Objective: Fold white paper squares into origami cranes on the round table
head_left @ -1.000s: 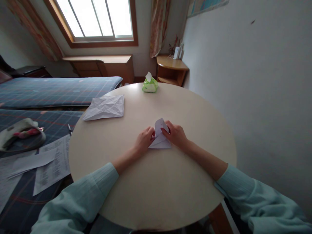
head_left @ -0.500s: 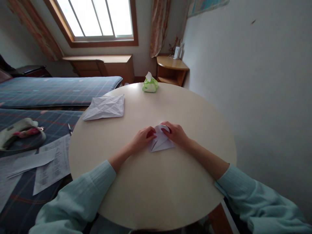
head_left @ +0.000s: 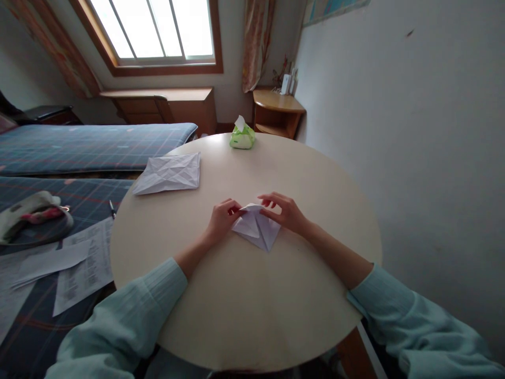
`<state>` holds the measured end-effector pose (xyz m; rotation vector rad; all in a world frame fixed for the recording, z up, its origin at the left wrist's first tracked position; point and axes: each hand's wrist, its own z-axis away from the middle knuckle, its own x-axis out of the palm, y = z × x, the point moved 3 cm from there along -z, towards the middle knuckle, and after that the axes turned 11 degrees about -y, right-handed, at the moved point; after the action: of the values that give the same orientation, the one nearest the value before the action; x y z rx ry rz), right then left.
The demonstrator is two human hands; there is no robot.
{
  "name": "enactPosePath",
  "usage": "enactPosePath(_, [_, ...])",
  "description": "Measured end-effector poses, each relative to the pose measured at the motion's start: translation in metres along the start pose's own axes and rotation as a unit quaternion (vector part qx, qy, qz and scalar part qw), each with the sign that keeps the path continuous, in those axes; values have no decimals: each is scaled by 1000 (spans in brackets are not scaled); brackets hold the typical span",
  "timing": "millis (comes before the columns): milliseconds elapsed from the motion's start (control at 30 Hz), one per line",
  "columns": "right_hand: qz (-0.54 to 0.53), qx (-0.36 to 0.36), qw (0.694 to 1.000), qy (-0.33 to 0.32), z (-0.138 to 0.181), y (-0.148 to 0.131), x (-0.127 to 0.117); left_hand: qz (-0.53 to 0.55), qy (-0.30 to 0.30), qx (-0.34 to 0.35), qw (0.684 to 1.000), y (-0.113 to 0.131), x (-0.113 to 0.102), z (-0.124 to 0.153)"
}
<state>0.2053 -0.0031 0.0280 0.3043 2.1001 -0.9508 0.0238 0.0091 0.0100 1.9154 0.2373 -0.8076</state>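
Observation:
A small sheet of folded white paper [head_left: 258, 229] is on the round table in front of me, with a corner pointing toward me and a crease down its middle. My left hand [head_left: 224, 220] pinches its upper left edge between thumb and fingers. At the upper right, my right hand [head_left: 284, 211] has its thumb by the paper's edge. Its fingers are apart from the thumb, curving above the paper. The underside of the paper is hidden.
The round cream table [head_left: 244, 305] bears a creased white paper [head_left: 169, 172] at the far left and a green tissue pack [head_left: 242, 138] at the back. Left are printed sheets [head_left: 84, 263], a pen [head_left: 112, 209] and a bag [head_left: 37, 216] on a plaid mattress. A wall stands right.
The folded paper has turned, so a corner now points toward me. My left hand has shifted left with its edge. My right hand's fingers have loosened and lifted off the paper.

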Motion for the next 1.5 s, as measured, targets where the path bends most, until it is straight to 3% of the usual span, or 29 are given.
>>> enactPosePath(133, [-5, 26, 999, -36, 1, 5, 2, -57, -12, 23, 998, 1, 0, 1])
enactPosePath(267, [21, 55, 997, -47, 3, 9, 6, -144, -68, 104, 982, 7, 8, 2])
enactPosePath(400, [112, 34, 991, -62, 3, 5, 6, -172, -97, 167, 966, 9, 14, 4])
enactPosePath(600, [273, 30, 958, -76, 4, -2, 8, -213, -98, 114, 965, 11, 14, 5])
enactPosePath(767, [340, 12, 935, -96, 7, -5, 10, -230, -87, 116, 962, 13, 16, 6])
enactPosePath(1033, [349, 25, 934, -76, 10, -5, 13, -239, -102, 120, 958, 15, 16, 7])
enactPosePath(1300, [362, 11, 932, -28, 11, -5, 11, -231, -52, 148, 960, 16, 13, 7])
enactPosePath(1500, [363, 12, 931, -34, 9, -7, 8, -224, -16, 165, 960, 18, 11, 8])
